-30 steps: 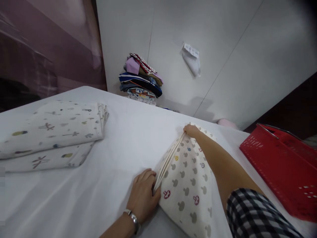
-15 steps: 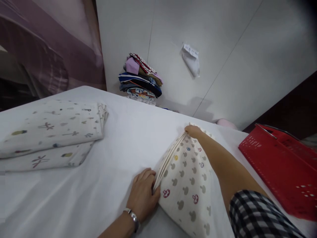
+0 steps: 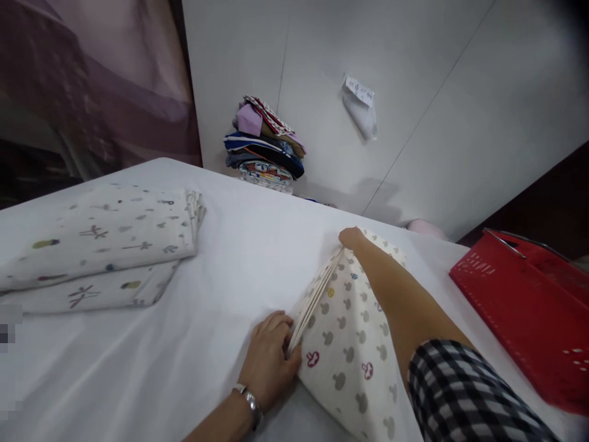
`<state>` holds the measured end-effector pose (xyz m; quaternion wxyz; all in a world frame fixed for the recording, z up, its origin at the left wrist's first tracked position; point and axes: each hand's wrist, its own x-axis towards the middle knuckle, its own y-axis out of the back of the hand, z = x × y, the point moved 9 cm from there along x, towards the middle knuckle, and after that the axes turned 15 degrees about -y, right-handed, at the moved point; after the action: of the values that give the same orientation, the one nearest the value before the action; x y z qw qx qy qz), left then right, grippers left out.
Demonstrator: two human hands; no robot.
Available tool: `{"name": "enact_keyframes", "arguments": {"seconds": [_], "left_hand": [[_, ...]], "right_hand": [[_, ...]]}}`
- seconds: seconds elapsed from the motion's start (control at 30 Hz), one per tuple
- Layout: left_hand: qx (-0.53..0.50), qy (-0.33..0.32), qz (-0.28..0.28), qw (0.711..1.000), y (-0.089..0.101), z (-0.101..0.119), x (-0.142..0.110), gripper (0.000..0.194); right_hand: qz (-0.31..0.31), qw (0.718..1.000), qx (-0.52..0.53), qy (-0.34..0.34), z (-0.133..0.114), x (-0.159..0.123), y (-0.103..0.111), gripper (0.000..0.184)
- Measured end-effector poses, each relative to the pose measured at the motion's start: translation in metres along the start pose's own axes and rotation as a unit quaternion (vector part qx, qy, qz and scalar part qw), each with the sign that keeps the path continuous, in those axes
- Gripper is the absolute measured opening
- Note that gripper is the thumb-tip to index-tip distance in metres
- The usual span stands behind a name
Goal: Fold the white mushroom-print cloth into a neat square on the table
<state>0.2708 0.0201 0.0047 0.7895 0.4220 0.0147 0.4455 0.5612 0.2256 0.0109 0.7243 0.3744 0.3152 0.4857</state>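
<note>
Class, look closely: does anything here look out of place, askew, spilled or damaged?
Nothing looks spilled or damaged. The folded cloth on the left is slightly askew: its lower layer juts out past the upper one on the near side. The clothes stack at the back has unevenly aligned layers.

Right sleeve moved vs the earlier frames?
Yes. The right checked sleeve has shifted toward the left of the picture, judged against the red basket: the gap between them looks wider now.
</note>
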Motion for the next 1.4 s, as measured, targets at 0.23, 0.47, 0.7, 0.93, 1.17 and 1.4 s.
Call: {"name": "enact_keyframes", "arguments": {"seconds": [0.23, 0.47, 0.7, 0.93, 1.17, 1.4], "left_hand": [[-0.015, 0.022, -0.02, 0.999, 0.001, 0.002, 0.001, 0.012], [0.047, 0.058, -0.053, 0.996, 0.0, -0.002, -0.001, 0.011], [0.08, 0.043, -0.074, 0.993, -0.002, 0.001, 0.0, 0.01], [0.088, 0.031, -0.072, 0.993, -0.001, 0.002, 0.0, 0.011], [0.1, 0.015, -0.07, 0.992, 0.0, 0.005, 0.001, 0.011], [0.117, 0.002, -0.076, 0.99, 0.0, 0.006, 0.001, 0.009]], "right_hand": [[-0.018, 0.999, 0.031, -0.009, 0.017, -0.013, -0.005, 0.031], [0.009, 0.996, 0.083, -0.032, 0.027, -0.023, -0.012, 0.047], [0.059, 0.978, 0.159, -0.125, 0.033, -0.035, -0.016, 0.054], [0.095, 0.951, 0.217, -0.198, 0.03, -0.078, -0.025, 0.05], [0.05, 0.966, 0.212, -0.138, -0.02, -0.107, -0.022, 0.044], [0.028, 0.961, 0.223, -0.16, -0.025, -0.114, -0.013, 0.045]]}}
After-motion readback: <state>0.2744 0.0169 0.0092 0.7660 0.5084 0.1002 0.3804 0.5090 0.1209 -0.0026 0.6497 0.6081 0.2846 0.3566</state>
